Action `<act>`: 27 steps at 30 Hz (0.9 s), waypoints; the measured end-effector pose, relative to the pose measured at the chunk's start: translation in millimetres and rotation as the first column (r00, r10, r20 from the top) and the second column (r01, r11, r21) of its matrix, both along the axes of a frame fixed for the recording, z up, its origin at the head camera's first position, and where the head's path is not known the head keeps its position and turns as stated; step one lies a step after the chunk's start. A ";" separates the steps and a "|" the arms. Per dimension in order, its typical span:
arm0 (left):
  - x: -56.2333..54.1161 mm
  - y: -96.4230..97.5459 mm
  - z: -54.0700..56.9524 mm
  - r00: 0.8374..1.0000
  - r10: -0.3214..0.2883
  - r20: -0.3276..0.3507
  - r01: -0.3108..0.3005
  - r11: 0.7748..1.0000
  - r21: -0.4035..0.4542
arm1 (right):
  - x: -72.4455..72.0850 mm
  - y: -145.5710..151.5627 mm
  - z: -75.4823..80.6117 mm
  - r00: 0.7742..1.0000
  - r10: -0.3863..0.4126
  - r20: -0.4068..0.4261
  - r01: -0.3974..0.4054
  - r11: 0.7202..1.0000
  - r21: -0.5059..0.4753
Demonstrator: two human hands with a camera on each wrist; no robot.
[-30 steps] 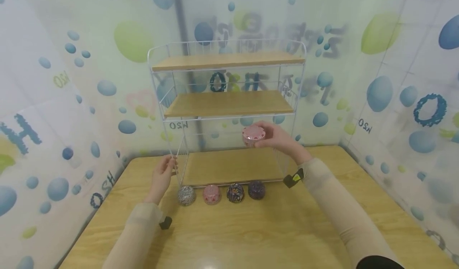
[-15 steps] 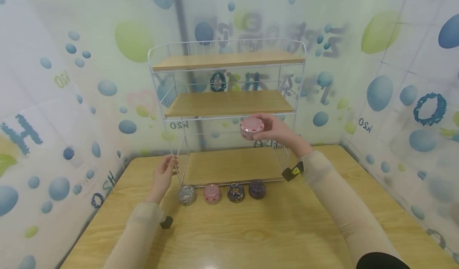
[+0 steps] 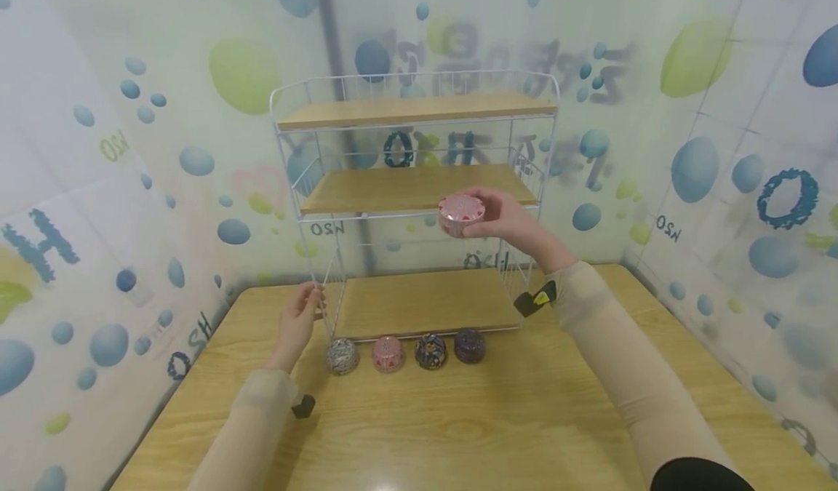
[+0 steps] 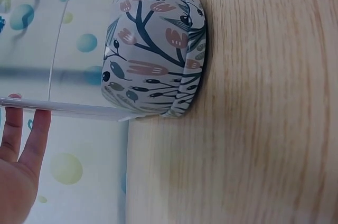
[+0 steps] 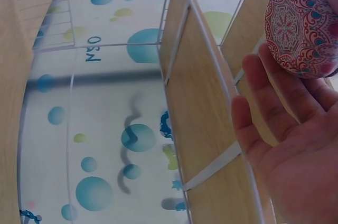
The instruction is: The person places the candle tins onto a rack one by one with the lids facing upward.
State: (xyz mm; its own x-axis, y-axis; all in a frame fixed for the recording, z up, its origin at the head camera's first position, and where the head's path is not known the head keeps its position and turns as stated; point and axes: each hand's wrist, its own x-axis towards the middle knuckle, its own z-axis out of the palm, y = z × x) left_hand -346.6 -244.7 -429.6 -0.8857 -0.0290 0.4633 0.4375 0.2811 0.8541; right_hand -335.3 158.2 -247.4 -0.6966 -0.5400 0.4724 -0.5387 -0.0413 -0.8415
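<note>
My right hand (image 3: 507,222) grips a small round pink patterned tin (image 3: 461,216) between thumb and fingers, held up in front of the middle shelf's front edge. The right wrist view shows the tin (image 5: 298,31) with red and teal ornament at the fingertips. At the left, my left hand (image 3: 301,316) holds the front post of a white wire shelf rack (image 3: 419,214); the left wrist view has its fingers (image 4: 37,139) on that post. In front of the bottom shelf stand a white floral tin (image 3: 342,356), a pink tin (image 3: 388,353), a dark floral tin (image 3: 431,351) and a dark purple tin (image 3: 470,346).
The rack has three wooden boards: a top shelf (image 3: 419,109), a middle shelf (image 3: 406,188) and a bottom shelf (image 3: 419,298). It stands on a wooden table (image 3: 419,425) against a patterned wall (image 3: 236,149).
My right hand has raised the pink tin from below the middle shelf to the height of its front edge. The left hand and the row of tins have stayed put.
</note>
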 end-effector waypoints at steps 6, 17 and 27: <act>13.2 4.9 15.4 1.000 -0.009 0.030 0.009 1.000 0.002 | -0.6 0.7 12.2 0.998 -0.021 -0.056 0.022 1.000 0.018; 9.7 2.0 8.5 0.999 0.018 0.044 -0.015 0.999 -0.047 | -3.7 -0.6 33.6 0.996 -0.078 -0.042 0.079 0.996 0.027; 24.6 9.9 24.7 1.000 -0.002 0.017 0.003 0.999 -0.039 | -0.5 -2.8 49.5 0.995 -0.081 -0.055 0.083 0.996 0.030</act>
